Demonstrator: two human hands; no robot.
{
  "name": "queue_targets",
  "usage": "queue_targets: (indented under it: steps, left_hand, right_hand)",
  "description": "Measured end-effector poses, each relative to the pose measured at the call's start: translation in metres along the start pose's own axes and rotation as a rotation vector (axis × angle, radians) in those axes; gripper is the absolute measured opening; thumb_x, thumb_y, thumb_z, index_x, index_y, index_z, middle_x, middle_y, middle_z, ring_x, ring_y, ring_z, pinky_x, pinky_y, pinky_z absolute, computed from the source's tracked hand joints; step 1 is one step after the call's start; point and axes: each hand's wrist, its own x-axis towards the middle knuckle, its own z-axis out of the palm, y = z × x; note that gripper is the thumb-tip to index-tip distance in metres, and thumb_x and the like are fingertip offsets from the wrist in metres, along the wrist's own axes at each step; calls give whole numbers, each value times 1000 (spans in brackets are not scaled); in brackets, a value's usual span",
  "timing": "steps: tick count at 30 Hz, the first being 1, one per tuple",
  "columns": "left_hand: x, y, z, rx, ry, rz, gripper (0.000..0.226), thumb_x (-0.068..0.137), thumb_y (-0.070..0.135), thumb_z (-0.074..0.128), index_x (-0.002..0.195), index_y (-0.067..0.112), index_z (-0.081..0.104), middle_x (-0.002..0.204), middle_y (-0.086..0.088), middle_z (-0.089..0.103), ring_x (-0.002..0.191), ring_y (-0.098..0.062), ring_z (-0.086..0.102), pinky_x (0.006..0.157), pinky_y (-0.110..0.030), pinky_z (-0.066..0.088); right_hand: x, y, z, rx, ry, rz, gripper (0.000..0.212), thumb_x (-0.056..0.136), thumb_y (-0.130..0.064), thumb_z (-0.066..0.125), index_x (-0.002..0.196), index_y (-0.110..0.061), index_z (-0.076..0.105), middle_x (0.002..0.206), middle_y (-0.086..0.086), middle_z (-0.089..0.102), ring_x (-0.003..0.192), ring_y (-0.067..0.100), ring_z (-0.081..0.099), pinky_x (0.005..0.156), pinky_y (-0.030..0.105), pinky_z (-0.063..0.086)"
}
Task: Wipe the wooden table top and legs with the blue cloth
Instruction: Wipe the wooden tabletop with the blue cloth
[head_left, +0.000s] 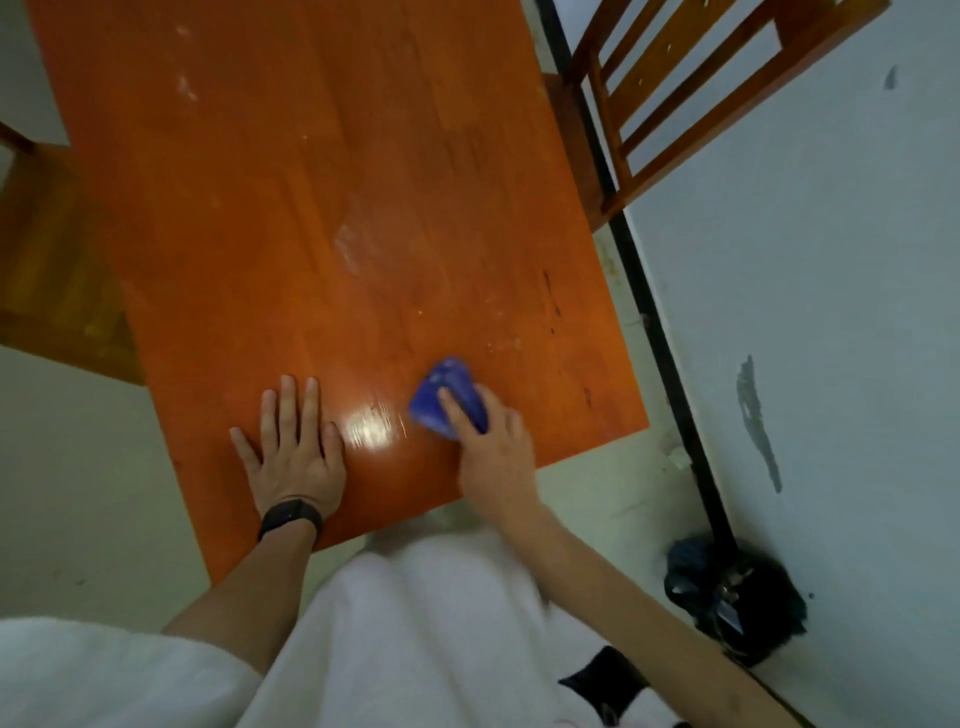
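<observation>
The orange-brown wooden table top (322, 208) fills the middle of the head view, with pale smears near its centre and a glossy patch near the front edge. A bunched blue cloth (448, 387) lies on the top near the front right. My right hand (491, 447) holds the cloth, fingers curled over it, pressing it on the wood. My left hand (293, 449) rests flat on the table to the left of the glossy patch, fingers straight; a black band is on its wrist. The table legs are hidden under the top.
A wooden chair (691, 98) stands at the far right against a pale wall (831, 312). Another wooden chair (57, 275) sits at the table's left side. A black bag (737, 597) lies on the floor by the wall.
</observation>
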Motion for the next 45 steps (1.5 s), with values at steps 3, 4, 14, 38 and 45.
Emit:
queue_targets:
  steps: [3, 4, 14, 38, 45]
  left_hand:
    - [-3, 4, 3, 0, 35, 0, 58, 101, 44, 21, 155, 34, 4, 163, 9, 0, 151, -15, 0, 118, -56, -5]
    - [-4, 10, 5, -4, 42, -26, 57, 102, 42, 23, 156, 32, 6, 164, 7, 1, 151, -16, 0, 118, -57, -4]
    - [-65, 158, 34, -86, -38, 21, 58, 102, 49, 14, 155, 36, -8, 161, 6, -17, 149, -17, -15, 118, -54, -11]
    - [-106, 214, 19, -39, -252, -99, 56, 104, 42, 19, 155, 38, -6, 162, 11, -14, 151, -17, -7, 120, -52, 2]
    - [-120, 143, 14, -123, -75, -283, 59, 103, 38, 29, 157, 29, 5, 165, 4, -5, 151, -22, -2, 121, -48, 5]
  right_hand:
    - [-12, -18, 17, -88, -156, -245, 71, 79, -18, 45, 146, -40, 39, 149, 7, 43, 105, 32, 52, 79, 39, 46]
    - [-12, -6, 16, -94, -152, -251, 69, 80, -18, 46, 145, -40, 40, 148, 6, 44, 104, 31, 51, 78, 39, 46]
    - [-27, 251, -68, -17, -17, 626, 79, 89, -11, 53, 157, -22, 14, 146, 30, 28, 123, 46, 37, 107, 51, 31]
    - [-25, 187, -64, 20, -67, -288, 97, 58, -4, 81, 144, -34, 47, 136, 13, 51, 94, 31, 57, 73, 44, 56]
    - [-19, 211, -60, -110, -129, -24, 92, 72, -16, 76, 152, -30, 33, 140, 17, 44, 107, 35, 52, 85, 46, 52]
